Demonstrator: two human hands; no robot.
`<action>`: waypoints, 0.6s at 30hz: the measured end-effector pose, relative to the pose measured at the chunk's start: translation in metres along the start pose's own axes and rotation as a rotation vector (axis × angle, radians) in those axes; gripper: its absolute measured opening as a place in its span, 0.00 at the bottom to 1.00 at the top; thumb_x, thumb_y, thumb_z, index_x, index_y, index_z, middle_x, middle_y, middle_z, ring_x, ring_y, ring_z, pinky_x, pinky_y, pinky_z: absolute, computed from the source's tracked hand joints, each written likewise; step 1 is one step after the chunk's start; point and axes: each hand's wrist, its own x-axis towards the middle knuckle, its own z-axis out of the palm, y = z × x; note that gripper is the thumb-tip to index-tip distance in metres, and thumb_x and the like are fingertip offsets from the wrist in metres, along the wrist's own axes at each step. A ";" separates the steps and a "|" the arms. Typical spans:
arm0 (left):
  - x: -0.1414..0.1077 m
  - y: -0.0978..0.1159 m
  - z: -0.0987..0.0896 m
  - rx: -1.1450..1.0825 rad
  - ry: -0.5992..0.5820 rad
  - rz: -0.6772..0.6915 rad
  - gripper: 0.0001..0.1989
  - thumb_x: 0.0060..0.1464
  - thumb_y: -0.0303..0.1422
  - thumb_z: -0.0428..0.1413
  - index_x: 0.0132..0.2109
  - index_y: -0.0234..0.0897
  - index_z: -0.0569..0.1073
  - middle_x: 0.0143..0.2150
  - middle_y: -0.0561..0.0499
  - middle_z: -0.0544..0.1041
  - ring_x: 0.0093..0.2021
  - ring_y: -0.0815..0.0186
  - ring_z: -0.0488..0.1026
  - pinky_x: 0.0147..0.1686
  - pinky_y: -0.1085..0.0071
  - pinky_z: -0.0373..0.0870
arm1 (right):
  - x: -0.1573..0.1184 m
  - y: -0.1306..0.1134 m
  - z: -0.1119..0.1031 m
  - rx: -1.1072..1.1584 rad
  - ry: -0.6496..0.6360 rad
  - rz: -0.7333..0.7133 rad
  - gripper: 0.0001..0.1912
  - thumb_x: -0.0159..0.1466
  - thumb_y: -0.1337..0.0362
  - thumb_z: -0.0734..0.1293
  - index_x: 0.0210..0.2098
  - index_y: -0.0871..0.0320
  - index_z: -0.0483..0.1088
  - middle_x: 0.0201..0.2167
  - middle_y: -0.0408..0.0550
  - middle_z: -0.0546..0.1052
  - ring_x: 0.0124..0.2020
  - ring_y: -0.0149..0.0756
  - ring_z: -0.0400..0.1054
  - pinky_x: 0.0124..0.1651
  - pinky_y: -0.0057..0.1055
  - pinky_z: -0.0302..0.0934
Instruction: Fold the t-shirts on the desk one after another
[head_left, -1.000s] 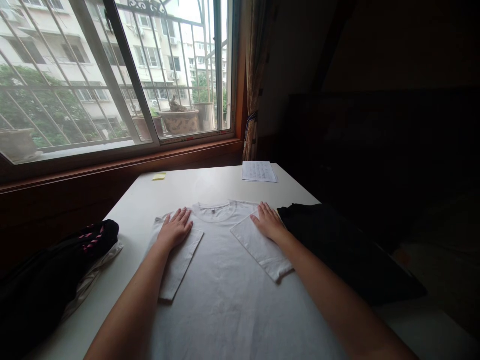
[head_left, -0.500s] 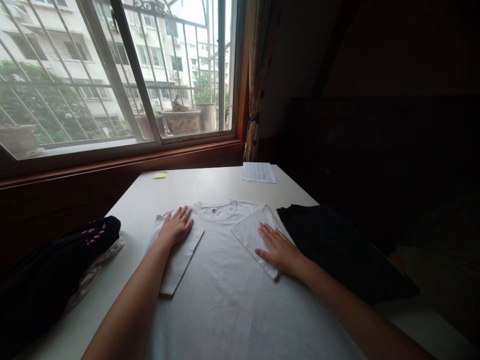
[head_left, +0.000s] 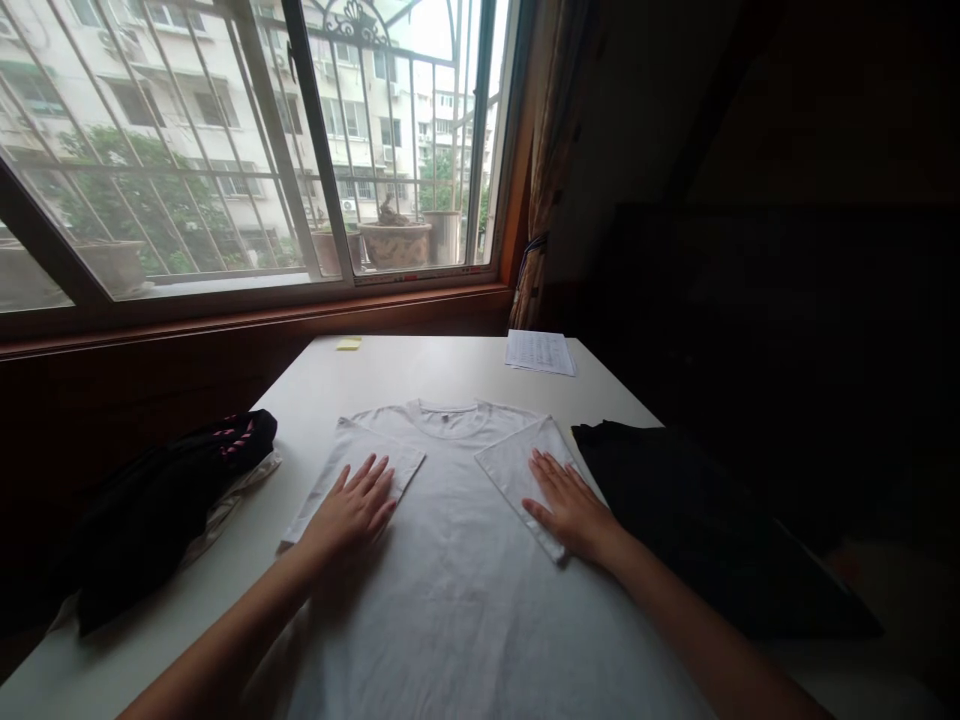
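A white T-shirt (head_left: 457, 560) lies spread on the table with its collar at the far end. Both of its sleeves are folded inward over the body. My left hand (head_left: 354, 505) rests on the left sleeve (head_left: 397, 463), fingers stretched out and slightly apart. On the right sleeve (head_left: 511, 455) my right hand (head_left: 570, 505) lies flat, its fingers pointing away from me and the thumb toward the collar side. Neither hand grips the cloth. The shirt's lower hem is out of view.
The white table (head_left: 420, 365) carries papers (head_left: 540, 352) and a yellow sticky note (head_left: 349, 343) at its far end. Dark clothes with pink marks (head_left: 187, 500) are heaped at left. A dark folded cloth (head_left: 697, 530) lies at right. Beyond stands a barred window (head_left: 225, 150).
My left hand has moved down and inward from the shoulder along the left sleeve, whose outer part now lies differently. My right hand stays on the right sleeve. The view has turned slightly left.
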 end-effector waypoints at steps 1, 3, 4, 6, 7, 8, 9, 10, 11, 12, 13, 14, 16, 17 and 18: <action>-0.016 0.003 0.000 0.000 -0.007 -0.018 0.29 0.71 0.47 0.40 0.72 0.41 0.59 0.74 0.46 0.56 0.74 0.54 0.51 0.70 0.48 0.48 | 0.000 0.000 0.001 -0.007 0.001 0.003 0.42 0.71 0.38 0.47 0.75 0.57 0.41 0.76 0.51 0.42 0.76 0.44 0.35 0.75 0.48 0.33; -0.040 0.008 -0.001 0.000 -0.017 -0.058 0.31 0.70 0.48 0.40 0.73 0.43 0.54 0.74 0.47 0.55 0.74 0.56 0.51 0.71 0.51 0.47 | 0.001 0.001 0.002 -0.018 0.002 0.005 0.42 0.71 0.38 0.47 0.75 0.58 0.42 0.76 0.52 0.42 0.76 0.44 0.35 0.75 0.48 0.33; -0.047 0.010 -0.002 0.000 -0.021 -0.076 0.31 0.70 0.49 0.41 0.74 0.43 0.51 0.75 0.48 0.54 0.74 0.56 0.51 0.71 0.52 0.46 | 0.001 0.001 0.003 -0.021 0.002 0.003 0.42 0.71 0.38 0.47 0.75 0.58 0.42 0.76 0.52 0.42 0.76 0.44 0.36 0.75 0.48 0.33; -0.054 0.011 -0.004 -0.004 -0.036 -0.102 0.32 0.70 0.49 0.40 0.75 0.45 0.48 0.76 0.49 0.51 0.74 0.57 0.50 0.72 0.52 0.45 | 0.002 0.002 0.003 -0.024 0.001 -0.005 0.42 0.71 0.39 0.47 0.75 0.58 0.43 0.76 0.51 0.43 0.76 0.44 0.36 0.75 0.48 0.33; -0.053 0.011 -0.006 -0.011 -0.047 -0.113 0.32 0.70 0.49 0.40 0.75 0.45 0.48 0.76 0.50 0.50 0.75 0.57 0.49 0.72 0.52 0.44 | 0.003 0.002 0.003 -0.024 0.001 -0.009 0.42 0.71 0.39 0.47 0.75 0.58 0.43 0.76 0.51 0.43 0.76 0.44 0.36 0.75 0.49 0.34; -0.051 0.010 -0.008 -0.020 -0.059 -0.121 0.32 0.70 0.49 0.40 0.75 0.45 0.49 0.76 0.50 0.50 0.75 0.57 0.49 0.72 0.51 0.44 | 0.004 0.002 0.003 -0.024 0.000 -0.011 0.42 0.71 0.39 0.47 0.75 0.58 0.43 0.76 0.51 0.43 0.76 0.44 0.35 0.75 0.49 0.34; -0.048 0.009 -0.009 -0.030 -0.070 -0.130 0.32 0.70 0.50 0.39 0.75 0.45 0.49 0.76 0.50 0.50 0.75 0.57 0.48 0.72 0.51 0.43 | 0.006 0.002 0.003 -0.025 -0.001 -0.011 0.42 0.71 0.39 0.47 0.75 0.57 0.43 0.76 0.51 0.43 0.76 0.44 0.35 0.75 0.49 0.34; -0.044 0.007 -0.010 -0.041 -0.081 -0.139 0.32 0.70 0.50 0.39 0.74 0.45 0.49 0.76 0.49 0.50 0.75 0.56 0.48 0.72 0.50 0.43 | 0.008 0.001 0.002 -0.025 -0.001 -0.009 0.41 0.71 0.39 0.47 0.75 0.57 0.43 0.76 0.50 0.43 0.76 0.44 0.35 0.75 0.48 0.34; -0.040 0.004 -0.011 -0.050 -0.089 -0.146 0.32 0.70 0.50 0.39 0.74 0.45 0.50 0.76 0.49 0.49 0.75 0.56 0.47 0.72 0.50 0.42 | 0.010 0.001 0.002 -0.025 -0.001 -0.009 0.41 0.71 0.39 0.47 0.75 0.57 0.43 0.76 0.50 0.43 0.76 0.44 0.35 0.75 0.48 0.34; -0.036 0.001 -0.011 -0.057 -0.096 -0.151 0.32 0.70 0.50 0.39 0.74 0.45 0.50 0.76 0.49 0.49 0.75 0.56 0.47 0.72 0.50 0.42 | 0.014 0.001 0.003 -0.023 0.001 -0.008 0.41 0.71 0.40 0.47 0.75 0.57 0.43 0.76 0.50 0.44 0.76 0.44 0.35 0.75 0.48 0.34; -0.032 -0.003 -0.011 -0.062 -0.101 -0.155 0.32 0.70 0.50 0.39 0.74 0.45 0.50 0.76 0.49 0.48 0.75 0.56 0.46 0.72 0.50 0.41 | 0.018 0.000 0.003 -0.021 0.003 -0.007 0.41 0.71 0.40 0.47 0.75 0.57 0.43 0.76 0.50 0.44 0.76 0.44 0.35 0.75 0.49 0.34; -0.029 -0.007 -0.010 -0.066 -0.103 -0.157 0.32 0.70 0.50 0.39 0.74 0.45 0.50 0.76 0.49 0.48 0.75 0.57 0.46 0.72 0.51 0.41 | 0.022 0.001 0.004 -0.018 0.004 -0.004 0.41 0.71 0.40 0.47 0.75 0.57 0.43 0.76 0.51 0.44 0.76 0.45 0.35 0.75 0.49 0.34; -0.024 -0.015 -0.008 -0.070 -0.102 -0.158 0.31 0.70 0.49 0.40 0.74 0.45 0.51 0.76 0.49 0.48 0.75 0.57 0.45 0.72 0.52 0.40 | 0.032 0.002 0.006 -0.010 0.002 0.003 0.41 0.71 0.40 0.47 0.75 0.56 0.42 0.76 0.51 0.44 0.76 0.45 0.35 0.74 0.49 0.34; -0.021 -0.018 -0.008 -0.071 -0.103 -0.156 0.31 0.70 0.49 0.40 0.74 0.45 0.51 0.76 0.48 0.48 0.75 0.57 0.46 0.72 0.52 0.40 | 0.037 0.002 0.007 -0.005 0.000 0.007 0.41 0.71 0.40 0.47 0.75 0.56 0.42 0.76 0.51 0.44 0.76 0.45 0.35 0.74 0.50 0.34; -0.018 -0.022 -0.008 -0.074 -0.107 -0.151 0.31 0.70 0.49 0.40 0.74 0.44 0.52 0.76 0.48 0.48 0.75 0.57 0.46 0.72 0.51 0.40 | 0.041 0.003 0.008 -0.001 -0.003 0.011 0.41 0.71 0.40 0.47 0.75 0.57 0.43 0.76 0.51 0.45 0.76 0.45 0.36 0.74 0.50 0.34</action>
